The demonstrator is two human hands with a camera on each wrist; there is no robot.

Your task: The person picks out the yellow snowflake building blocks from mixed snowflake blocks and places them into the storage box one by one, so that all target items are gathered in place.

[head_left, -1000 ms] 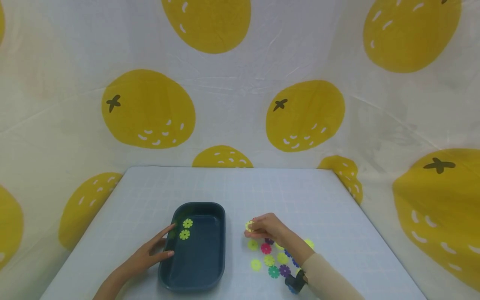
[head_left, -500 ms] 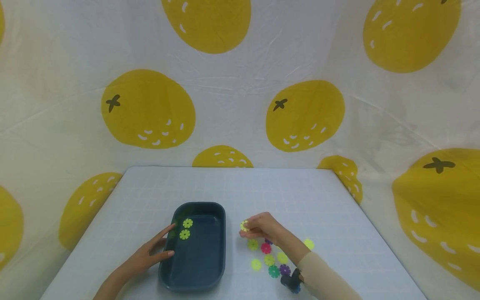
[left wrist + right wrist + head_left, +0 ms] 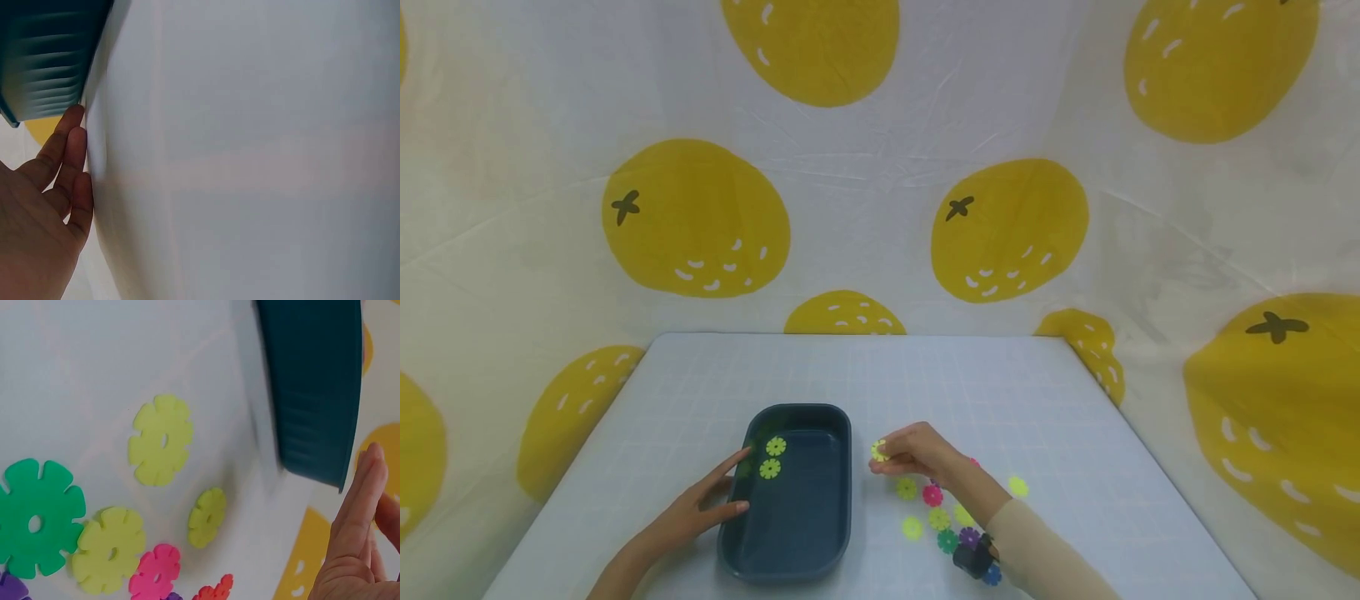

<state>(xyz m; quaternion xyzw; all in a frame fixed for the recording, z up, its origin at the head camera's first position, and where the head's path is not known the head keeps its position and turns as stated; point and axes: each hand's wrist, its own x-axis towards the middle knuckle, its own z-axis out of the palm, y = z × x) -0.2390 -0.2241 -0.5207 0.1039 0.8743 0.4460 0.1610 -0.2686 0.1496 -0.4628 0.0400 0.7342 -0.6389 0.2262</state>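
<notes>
My right hand (image 3: 925,450) pinches a yellow snowflake disc (image 3: 877,451) above the table, just right of the dark blue tray (image 3: 797,525). In the right wrist view the held disc is hidden behind the fingers. Two yellow snowflake discs (image 3: 770,468) lie in the tray near its left wall. My left hand (image 3: 688,512) rests against the tray's left side, thumb and index finger spread at the rim. The left wrist view shows the other fingers (image 3: 75,147) extended, close beneath the ribbed tray wall (image 3: 53,69).
Loose snowflake discs lie right of the tray: several yellow ones (image 3: 161,440), a green one (image 3: 40,519), a pink one (image 3: 156,572), purple (image 3: 969,537) and blue (image 3: 992,575). My right forearm covers part of them. A fruit-printed cloth (image 3: 865,192) hangs behind the table.
My right hand has moved left toward the tray, carrying the yellow snowflake disc. The left hand and the tray have stayed in place.
</notes>
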